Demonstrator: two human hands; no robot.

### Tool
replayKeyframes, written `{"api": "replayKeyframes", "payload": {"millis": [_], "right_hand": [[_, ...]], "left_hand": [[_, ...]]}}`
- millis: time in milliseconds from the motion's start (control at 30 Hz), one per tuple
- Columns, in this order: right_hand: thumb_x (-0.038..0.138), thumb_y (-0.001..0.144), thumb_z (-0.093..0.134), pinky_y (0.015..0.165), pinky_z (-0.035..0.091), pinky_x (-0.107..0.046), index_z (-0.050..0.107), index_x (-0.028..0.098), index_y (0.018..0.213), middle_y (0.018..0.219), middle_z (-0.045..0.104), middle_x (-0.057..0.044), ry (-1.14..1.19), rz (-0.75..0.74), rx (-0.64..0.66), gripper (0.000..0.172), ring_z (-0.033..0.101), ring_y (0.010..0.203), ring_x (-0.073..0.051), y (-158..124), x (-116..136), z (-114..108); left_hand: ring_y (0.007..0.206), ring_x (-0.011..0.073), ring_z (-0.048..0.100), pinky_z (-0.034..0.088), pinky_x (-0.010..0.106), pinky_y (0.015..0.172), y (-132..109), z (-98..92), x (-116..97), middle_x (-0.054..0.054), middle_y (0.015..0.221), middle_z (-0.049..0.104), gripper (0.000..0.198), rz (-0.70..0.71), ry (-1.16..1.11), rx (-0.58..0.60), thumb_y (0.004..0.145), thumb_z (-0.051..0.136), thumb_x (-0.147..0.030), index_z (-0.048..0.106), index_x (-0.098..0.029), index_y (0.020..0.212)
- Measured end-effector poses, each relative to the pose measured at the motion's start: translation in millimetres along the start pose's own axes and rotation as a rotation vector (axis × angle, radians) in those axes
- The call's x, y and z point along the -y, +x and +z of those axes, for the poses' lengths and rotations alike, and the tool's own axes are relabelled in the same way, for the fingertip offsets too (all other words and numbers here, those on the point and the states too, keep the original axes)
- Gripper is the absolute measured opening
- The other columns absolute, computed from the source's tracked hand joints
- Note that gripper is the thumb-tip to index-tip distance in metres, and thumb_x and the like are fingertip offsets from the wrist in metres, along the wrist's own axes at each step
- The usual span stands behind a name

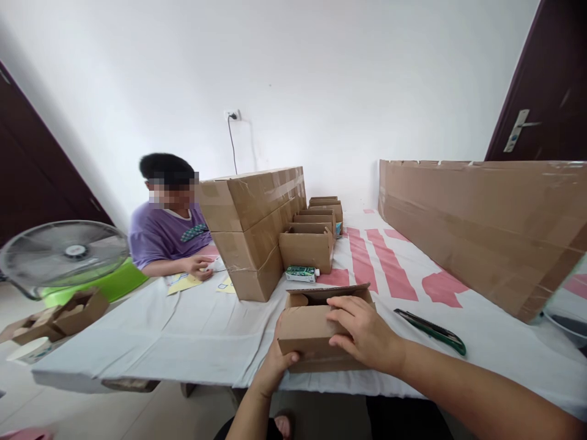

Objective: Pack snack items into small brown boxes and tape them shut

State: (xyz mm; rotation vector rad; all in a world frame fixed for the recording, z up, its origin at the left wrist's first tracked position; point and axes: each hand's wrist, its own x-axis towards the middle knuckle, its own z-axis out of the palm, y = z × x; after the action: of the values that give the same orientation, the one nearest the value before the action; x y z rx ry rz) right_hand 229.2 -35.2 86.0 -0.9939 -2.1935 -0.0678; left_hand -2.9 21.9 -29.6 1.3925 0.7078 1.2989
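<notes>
A small open cardboard box [306,333] rests at the near edge of the cloth-covered table [183,336]. My left hand [275,363] grips its lower left corner from below. My right hand [364,333] lies over its right side, fingers curled onto the front face. The box's top flap stands open at the back. A green utility knife [431,332] lies on the cloth to the right of my right hand.
A row of several open small boxes [307,247] runs back along the table beside stacked sealed cartons [252,226]. A small green-and-white package [301,273] lies by them. A long carton [481,220] lines the right. Another person [169,232] sits left; a fan [62,253] stands nearby.
</notes>
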Motion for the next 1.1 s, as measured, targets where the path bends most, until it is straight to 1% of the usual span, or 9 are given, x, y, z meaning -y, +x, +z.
{"api": "replayKeyframes", "payload": {"millis": [100,200,267,367,467,533,667,867,1100], "right_hand": [[0.023,0.077,0.072,0.096,0.046,-0.043,0.065,0.017,0.102,0.120,0.063,-0.011,0.001,0.039,0.041,0.027,0.057,0.109,-0.025,-0.4,-0.3,2.3],[0.022,0.084,0.064,0.093,0.047,-0.040,0.068,0.018,0.094,0.114,0.067,-0.009,0.008,0.045,0.076,0.012,0.059,0.104,-0.022,2.7,-2.4,1.6],[0.019,0.088,0.057,0.092,0.047,-0.037,0.069,0.020,0.091,0.110,0.068,-0.007,-0.010,0.027,0.124,0.012,0.061,0.101,-0.020,6.7,-3.5,-0.4],[0.018,0.089,0.055,0.088,0.046,-0.033,0.069,0.019,0.087,0.105,0.069,-0.006,-0.085,0.010,0.250,0.014,0.063,0.097,-0.019,15.9,-1.6,-5.1],[0.016,0.088,0.054,0.078,0.046,-0.029,0.067,0.017,0.082,0.094,0.069,-0.006,-0.169,0.035,0.399,0.014,0.064,0.087,-0.018,25.5,3.2,-9.2],[0.012,0.087,0.053,0.071,0.044,-0.027,0.066,0.016,0.083,0.091,0.069,-0.005,-0.203,0.047,0.464,0.014,0.064,0.082,-0.018,29.3,5.4,-10.8],[0.010,0.086,0.052,0.066,0.041,-0.027,0.064,0.015,0.088,0.090,0.069,-0.005,-0.227,0.057,0.485,0.014,0.063,0.078,-0.017,30.6,5.0,-15.6],[0.014,0.088,0.053,0.065,0.039,-0.025,0.066,0.016,0.079,0.090,0.070,-0.003,-0.178,-0.022,0.581,0.016,0.064,0.078,-0.016,36.5,4.7,-26.2],[0.014,0.090,0.050,0.063,0.039,-0.027,0.066,0.015,0.082,0.089,0.070,-0.005,-0.227,-0.050,0.532,0.017,0.063,0.077,-0.017,33.2,1.2,-18.4]], "left_hand": [[0.133,0.0398,0.036,0.028,0.048,0.111,-0.5,-1.1,1.6,0.016,0.143,0.044,0.111,-0.016,-0.019,0.020,0.054,0.077,-0.065,0.030,-0.019,0.144],[0.133,0.0401,0.037,0.029,0.049,0.110,-0.4,-1.2,2.6,0.017,0.143,0.044,0.113,-0.018,-0.023,0.019,0.054,0.078,-0.065,0.029,-0.018,0.144],[0.132,0.0403,0.037,0.029,0.049,0.110,-0.1,-0.9,2.4,0.017,0.142,0.045,0.113,-0.007,-0.018,0.016,0.053,0.079,-0.064,0.030,-0.018,0.143],[0.132,0.0396,0.038,0.030,0.048,0.110,0.5,-0.5,1.0,0.016,0.141,0.046,0.110,0.011,-0.016,0.019,0.054,0.079,-0.063,0.031,-0.018,0.143],[0.132,0.0390,0.038,0.031,0.047,0.109,0.9,-0.6,-1.1,0.016,0.142,0.045,0.110,0.014,-0.025,0.035,0.055,0.078,-0.062,0.030,-0.019,0.144],[0.132,0.0393,0.038,0.030,0.048,0.110,1.2,-0.5,-2.6,0.016,0.142,0.045,0.110,0.010,-0.025,0.042,0.055,0.079,-0.062,0.030,-0.019,0.144],[0.130,0.0404,0.040,0.030,0.049,0.109,1.5,-0.1,-3.9,0.016,0.139,0.048,0.112,0.004,-0.020,0.042,0.054,0.079,-0.062,0.030,-0.018,0.144],[0.132,0.0400,0.037,0.028,0.050,0.110,2.5,-3.7,2.0,0.017,0.141,0.046,0.109,0.009,-0.021,0.058,0.055,0.079,-0.062,0.032,-0.018,0.142],[0.133,0.0404,0.035,0.026,0.050,0.111,2.0,-5.6,5.1,0.016,0.140,0.046,0.112,0.003,-0.007,0.039,0.054,0.079,-0.062,0.030,-0.019,0.145]]}}
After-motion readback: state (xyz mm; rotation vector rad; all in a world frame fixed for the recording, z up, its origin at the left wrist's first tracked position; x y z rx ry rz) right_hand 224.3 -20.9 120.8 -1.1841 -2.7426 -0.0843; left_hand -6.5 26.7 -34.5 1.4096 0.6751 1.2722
